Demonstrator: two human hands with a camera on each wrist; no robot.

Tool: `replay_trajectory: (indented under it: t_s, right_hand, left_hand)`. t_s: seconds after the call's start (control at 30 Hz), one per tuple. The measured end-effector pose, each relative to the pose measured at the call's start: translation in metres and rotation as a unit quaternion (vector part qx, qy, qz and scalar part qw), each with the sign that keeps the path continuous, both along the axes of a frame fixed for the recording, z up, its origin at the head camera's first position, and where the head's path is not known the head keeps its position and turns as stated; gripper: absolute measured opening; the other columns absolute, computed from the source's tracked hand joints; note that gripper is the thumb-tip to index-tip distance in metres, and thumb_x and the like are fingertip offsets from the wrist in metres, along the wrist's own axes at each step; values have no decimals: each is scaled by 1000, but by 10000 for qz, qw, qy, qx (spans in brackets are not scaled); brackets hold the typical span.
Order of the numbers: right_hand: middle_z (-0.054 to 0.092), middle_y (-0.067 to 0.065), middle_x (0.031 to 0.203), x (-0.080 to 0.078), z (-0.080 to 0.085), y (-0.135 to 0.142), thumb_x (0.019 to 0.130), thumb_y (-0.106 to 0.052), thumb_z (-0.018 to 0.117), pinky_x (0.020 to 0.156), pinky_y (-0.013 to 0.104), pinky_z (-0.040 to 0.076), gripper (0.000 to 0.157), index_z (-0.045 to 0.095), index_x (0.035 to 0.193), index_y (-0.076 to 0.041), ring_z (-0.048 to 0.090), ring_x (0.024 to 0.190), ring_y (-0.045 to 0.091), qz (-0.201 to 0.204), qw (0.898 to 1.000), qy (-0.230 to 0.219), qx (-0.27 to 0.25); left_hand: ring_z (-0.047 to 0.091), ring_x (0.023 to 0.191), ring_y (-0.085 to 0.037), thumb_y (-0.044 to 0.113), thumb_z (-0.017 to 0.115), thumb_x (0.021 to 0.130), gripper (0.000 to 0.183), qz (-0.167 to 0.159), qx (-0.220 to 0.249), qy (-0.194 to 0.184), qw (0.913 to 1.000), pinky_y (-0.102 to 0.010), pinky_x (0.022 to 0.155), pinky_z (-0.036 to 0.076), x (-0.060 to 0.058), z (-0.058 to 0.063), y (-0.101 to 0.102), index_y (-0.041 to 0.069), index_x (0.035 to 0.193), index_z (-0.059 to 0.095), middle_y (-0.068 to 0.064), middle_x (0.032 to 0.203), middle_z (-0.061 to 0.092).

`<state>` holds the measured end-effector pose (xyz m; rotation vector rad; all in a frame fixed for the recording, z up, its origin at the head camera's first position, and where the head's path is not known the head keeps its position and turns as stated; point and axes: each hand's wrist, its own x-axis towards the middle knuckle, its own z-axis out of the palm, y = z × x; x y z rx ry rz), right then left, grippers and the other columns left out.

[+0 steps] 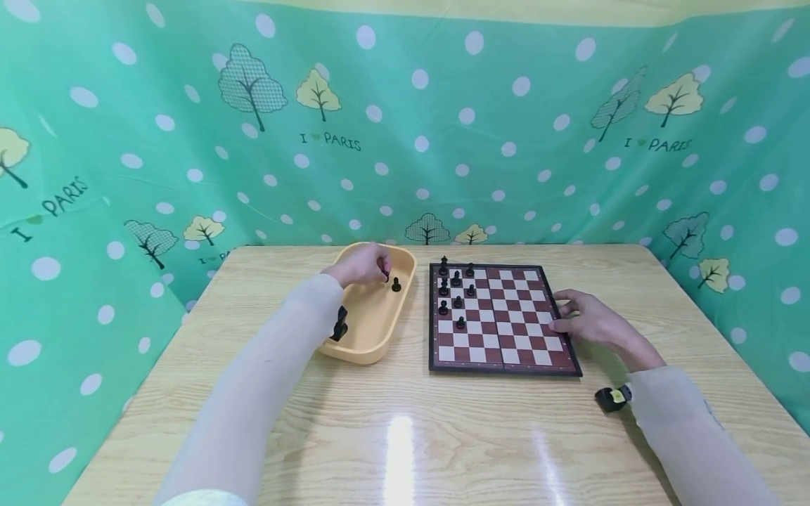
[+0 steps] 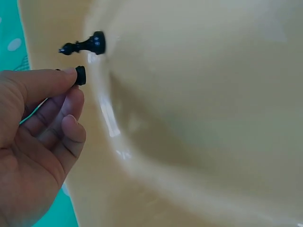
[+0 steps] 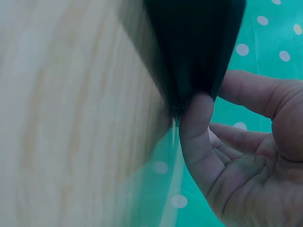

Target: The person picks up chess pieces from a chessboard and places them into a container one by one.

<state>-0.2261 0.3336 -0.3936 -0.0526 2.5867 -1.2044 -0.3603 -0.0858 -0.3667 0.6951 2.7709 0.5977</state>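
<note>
From where I stand, the person's left hand (image 1: pixel 362 264) reaches over a shallow, pale-orange plastic tray with rounded corners (image 1: pixel 373 316). Its thumb and forefinger are pinched together on a small, glossy black chess piece (image 1: pixel 386 276) – the left wrist view shows the round base poking out past the thumb – while the other fingers curl loosely. That held piece is at the far end of the tray, and just beside it a second black chess piece with a slim turned stem (image 2: pixel 90 44) stands upright in the tray.

To the right of the tray, apart from it, lies a square chessboard in dark red and white with a black border (image 1: pixel 522 316). The right hand (image 1: pixel 585 320) grips the board's right edge, thumb and fingers bent round the border with only a small gap between them. I count eight black pieces (image 1: pixel 458 302) standing on the board, all toward its left side – the rest of the squares I can see are bare.

All this sits on a light wood-grain counter (image 1: pixel 481 436). Behind hangs a green cloth with white dots and printed trees (image 1: pixel 468 176). Both arms wear pale sleeves (image 1: pixel 253 393), with a small black device (image 1: pixel 612 398) at the right wrist.
</note>
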Motion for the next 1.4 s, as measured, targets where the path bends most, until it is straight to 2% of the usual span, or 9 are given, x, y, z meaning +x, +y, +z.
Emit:
replay_trajectory:
  t_s: [0.37, 0.57, 0.97, 1.2, 1.3, 1.4]
  right_hand:
    - [45, 24, 104, -1, -1, 1, 82, -8, 62, 62, 34, 52, 69, 22, 136, 9, 56, 78, 23, 6, 10000, 29, -6]
    - [45, 25, 105, 0, 0, -1, 82, -7, 62, 62, 34, 52, 69, 22, 135, 9, 56, 78, 23, 25, 10000, 65, -29]
    - [44, 24, 105, 2, 3, -2, 82, -9, 62, 65, 35, 51, 71, 21, 136, 8, 54, 81, 24, 21, 9999, 5, 103]
    - [47, 23, 104, 2, 2, -3, 81, -11, 64, 62, 35, 51, 70, 24, 135, 8, 56, 77, 22, -38, 9998, 58, 168]
    - [47, 23, 104, 1, 1, -3, 81, -11, 64, 62, 34, 51, 69, 25, 135, 7, 56, 78, 23, -53, 9998, 67, 205]
    - [47, 22, 104, 1, 1, -3, 81, -12, 64, 63, 34, 51, 69, 25, 135, 7, 56, 78, 23, -36, 9997, 65, 235]
  left_hand:
    - [54, 71, -18, -3, 66, 67, 18, -60, 30, -183, 9998, -27, 62, 47, -2, -11, 1, 6, 81, 61, -4, 78, 58]
    - [54, 70, -18, -1, 67, 69, 17, 41, -8, -290, 9996, -26, 59, 48, 0, -12, -1, 7, 82, 61, -4, 79, 58]
    - [56, 73, -19, -2, 70, 67, 23, 113, 224, -514, 9984, -27, 63, 49, 0, -11, -2, 5, 86, 60, -5, 81, 59]
    - [57, 73, -18, -3, 68, 66, 24, -81, 32, -247, 9997, -25, 65, 49, 1, -3, -2, 5, 88, 60, -4, 81, 60]
    - [56, 75, -18, -3, 67, 66, 25, -77, -71, -221, 9997, -25, 65, 49, 2, 0, -3, 5, 89, 60, -4, 82, 60]
    - [56, 76, -17, 0, 67, 67, 26, -86, -305, -8, 9995, -26, 67, 48, 3, 3, -4, 7, 90, 60, -2, 83, 59]
